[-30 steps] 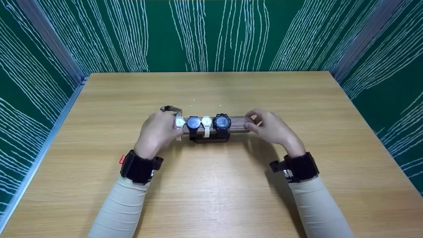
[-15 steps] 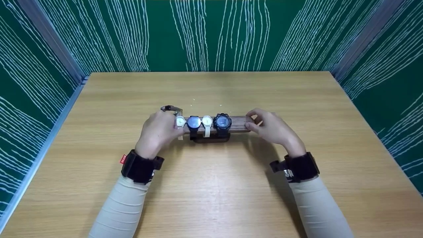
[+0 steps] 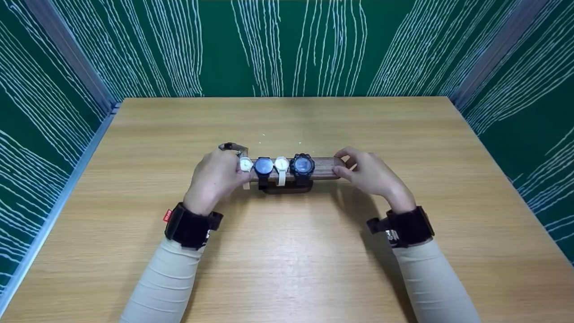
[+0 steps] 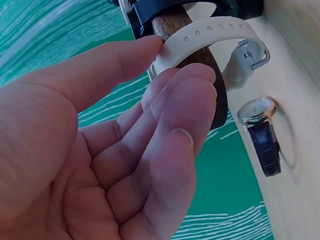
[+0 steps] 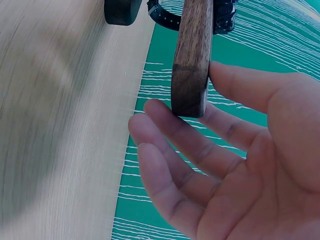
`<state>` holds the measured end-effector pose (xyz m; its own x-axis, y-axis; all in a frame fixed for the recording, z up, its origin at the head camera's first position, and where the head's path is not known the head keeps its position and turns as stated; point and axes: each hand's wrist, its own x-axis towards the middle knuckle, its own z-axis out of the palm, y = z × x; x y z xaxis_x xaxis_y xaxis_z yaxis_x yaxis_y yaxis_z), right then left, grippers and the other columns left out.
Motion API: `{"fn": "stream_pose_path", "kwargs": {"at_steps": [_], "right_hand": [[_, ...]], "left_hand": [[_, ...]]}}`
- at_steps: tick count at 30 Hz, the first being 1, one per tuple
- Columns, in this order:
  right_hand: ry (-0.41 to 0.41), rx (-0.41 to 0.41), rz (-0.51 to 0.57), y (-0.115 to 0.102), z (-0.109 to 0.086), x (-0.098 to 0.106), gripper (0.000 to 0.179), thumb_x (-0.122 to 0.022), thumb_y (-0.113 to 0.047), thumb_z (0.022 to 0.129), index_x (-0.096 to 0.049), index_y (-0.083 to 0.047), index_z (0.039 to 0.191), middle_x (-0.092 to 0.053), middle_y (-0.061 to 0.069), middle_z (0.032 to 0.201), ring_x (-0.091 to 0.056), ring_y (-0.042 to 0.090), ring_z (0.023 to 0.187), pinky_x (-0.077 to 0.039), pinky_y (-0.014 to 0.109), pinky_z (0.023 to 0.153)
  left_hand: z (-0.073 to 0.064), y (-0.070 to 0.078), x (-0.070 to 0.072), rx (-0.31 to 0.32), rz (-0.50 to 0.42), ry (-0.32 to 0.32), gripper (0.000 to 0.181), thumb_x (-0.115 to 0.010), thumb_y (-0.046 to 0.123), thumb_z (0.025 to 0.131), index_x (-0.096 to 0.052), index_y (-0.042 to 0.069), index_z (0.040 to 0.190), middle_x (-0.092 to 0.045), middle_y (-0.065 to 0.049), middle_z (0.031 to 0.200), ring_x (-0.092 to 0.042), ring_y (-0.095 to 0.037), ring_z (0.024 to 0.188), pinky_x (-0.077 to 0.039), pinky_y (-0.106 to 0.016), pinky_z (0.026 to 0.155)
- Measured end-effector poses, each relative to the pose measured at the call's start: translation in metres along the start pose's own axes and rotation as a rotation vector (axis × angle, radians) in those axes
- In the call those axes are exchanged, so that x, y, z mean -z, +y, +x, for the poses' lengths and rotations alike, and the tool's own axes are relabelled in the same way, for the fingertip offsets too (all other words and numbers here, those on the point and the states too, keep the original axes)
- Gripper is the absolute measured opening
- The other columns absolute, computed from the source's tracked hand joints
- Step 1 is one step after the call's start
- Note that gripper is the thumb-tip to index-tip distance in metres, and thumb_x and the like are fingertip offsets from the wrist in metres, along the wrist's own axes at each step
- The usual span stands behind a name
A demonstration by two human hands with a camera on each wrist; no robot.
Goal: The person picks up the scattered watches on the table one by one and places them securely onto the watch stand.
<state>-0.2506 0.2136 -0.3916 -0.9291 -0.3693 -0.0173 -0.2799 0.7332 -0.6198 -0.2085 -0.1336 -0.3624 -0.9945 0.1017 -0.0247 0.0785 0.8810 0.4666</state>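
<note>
A wooden watch stand (image 3: 323, 168) with a raised bar carries several wristwatches side by side. At its left end my left hand (image 3: 214, 176) holds a white wristwatch (image 3: 245, 164), the thumb at its perforated white strap (image 4: 212, 31) and the fingers bent close to the bar's end. Right of it sit a dark round-faced watch (image 3: 263, 166), a second white watch (image 3: 281, 164) and a chunky black digital watch (image 3: 303, 165). My right hand (image 3: 368, 172) pinches the bare right end of the bar (image 5: 191, 75) between thumb and fingers.
Behind my left hand a loose watch with a dark leather strap (image 4: 263, 145) lies on the wooden table (image 3: 287, 251). Small white specks dot the tabletop behind the stand. Green, white-streaked panels (image 3: 314, 49) border the table's back and sides.
</note>
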Motion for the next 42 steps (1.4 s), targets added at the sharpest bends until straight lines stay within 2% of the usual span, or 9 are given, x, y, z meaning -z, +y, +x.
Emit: {"fn": "stream_pose_path", "kwargs": {"at_steps": [10, 18, 21, 24, 28, 31, 35, 38, 42], "right_hand": [[-0.003, -0.003, 0.001, 0.000, 0.000, 0.001, 0.038, -0.067, -0.026, 0.106, -0.063, -0.006, 0.138, -0.074, 0.019, 0.113, -0.071, 0.033, 0.103, -0.057, 0.048, 0.087], [-0.009, -0.005, 0.005, 0.000, 0.000, 0.001, 0.037, -0.067, -0.025, 0.105, -0.063, -0.006, 0.137, -0.073, 0.019, 0.114, -0.070, 0.035, 0.107, -0.057, 0.050, 0.089], [-0.016, -0.015, 0.004, 0.000, -0.001, 0.002, 0.038, -0.066, -0.026, 0.106, -0.063, -0.007, 0.138, -0.072, 0.019, 0.117, -0.069, 0.036, 0.110, -0.056, 0.052, 0.092], [-0.019, -0.024, 0.003, -0.001, -0.002, 0.004, 0.038, -0.066, -0.028, 0.107, -0.062, -0.008, 0.139, -0.072, 0.019, 0.121, -0.070, 0.035, 0.111, -0.055, 0.054, 0.095], [-0.003, -0.020, 0.018, -0.001, -0.002, 0.004, 0.041, -0.066, -0.028, 0.107, -0.061, -0.009, 0.142, -0.070, 0.019, 0.127, -0.070, 0.036, 0.112, -0.055, 0.055, 0.098], [0.028, 0.005, 0.019, -0.001, -0.001, 0.004, 0.043, -0.066, -0.028, 0.107, -0.059, -0.009, 0.145, -0.067, 0.019, 0.137, -0.065, 0.038, 0.123, -0.051, 0.058, 0.105], [0.076, 0.067, -0.008, -0.002, -0.001, 0.003, 0.048, -0.064, -0.031, 0.108, -0.057, -0.009, 0.149, -0.060, 0.017, 0.149, -0.053, 0.039, 0.140, -0.040, 0.062, 0.117], [0.096, 0.114, -0.021, -0.003, -0.001, 0.001, 0.051, -0.062, -0.034, 0.109, -0.054, -0.010, 0.153, -0.056, 0.014, 0.155, -0.047, 0.037, 0.147, -0.034, 0.060, 0.122], [0.116, 0.170, -0.033, -0.006, 0.000, 0.000, 0.052, -0.063, -0.035, 0.109, -0.054, -0.013, 0.154, -0.055, 0.010, 0.157, -0.044, 0.035, 0.150, -0.031, 0.059, 0.124]], "left_hand": [[-0.001, -0.002, 0.006, -0.001, -0.015, -0.062, 0.044, -0.084, 0.035, 0.093, -0.058, 0.012, 0.066, -0.056, 0.002, 0.067, -0.050, -0.015, 0.059, -0.039, -0.029, 0.055], [-0.002, -0.011, 0.016, -0.026, -0.027, -0.023, 0.047, -0.080, 0.029, 0.095, -0.052, 0.015, 0.061, -0.045, 0.005, 0.059, -0.046, -0.016, 0.057, -0.035, -0.030, 0.058], [0.000, -0.016, 0.021, -0.058, -0.017, 0.030, 0.033, -0.077, 0.027, 0.097, -0.065, 0.011, 0.070, -0.058, 0.000, 0.068, -0.053, -0.019, 0.064, -0.041, -0.033, 0.065], [0.003, -0.022, 0.025, -0.085, -0.006, 0.090, 0.019, -0.076, 0.025, 0.098, -0.074, 0.009, 0.088, -0.071, -0.006, 0.083, -0.062, -0.024, 0.075, -0.048, -0.037, 0.073], [0.009, -0.032, 0.027, -0.098, 0.005, 0.157, 0.014, -0.074, 0.021, 0.099, -0.074, 0.008, 0.100, -0.076, -0.010, 0.093, -0.069, -0.029, 0.086, -0.054, -0.043, 0.080], [0.016, -0.040, 0.024, -0.117, 0.023, 0.199, 0.014, -0.073, 0.018, 0.099, -0.075, 0.007, 0.106, -0.079, -0.011, 0.101, -0.070, -0.030, 0.088, -0.055, -0.045, 0.080], [0.026, -0.049, 0.017, -0.148, 0.031, 0.203, 0.024, -0.074, 0.014, 0.097, -0.075, 0.006, 0.120, -0.077, -0.014, 0.121, -0.069, -0.033, 0.093, -0.055, -0.048, 0.084], [0.032, -0.056, 0.009, -0.170, 0.038, 0.179, 0.037, -0.075, 0.012, 0.096, -0.071, 0.006, 0.132, -0.069, -0.018, 0.137, -0.066, -0.039, 0.114, -0.053, -0.055, 0.100], [0.039, -0.066, 0.001, -0.182, 0.065, 0.131, 0.049, -0.073, 0.014, 0.097, -0.063, 0.008, 0.145, -0.058, -0.020, 0.151, -0.051, -0.043, 0.140, -0.038, -0.062, 0.119]]}}
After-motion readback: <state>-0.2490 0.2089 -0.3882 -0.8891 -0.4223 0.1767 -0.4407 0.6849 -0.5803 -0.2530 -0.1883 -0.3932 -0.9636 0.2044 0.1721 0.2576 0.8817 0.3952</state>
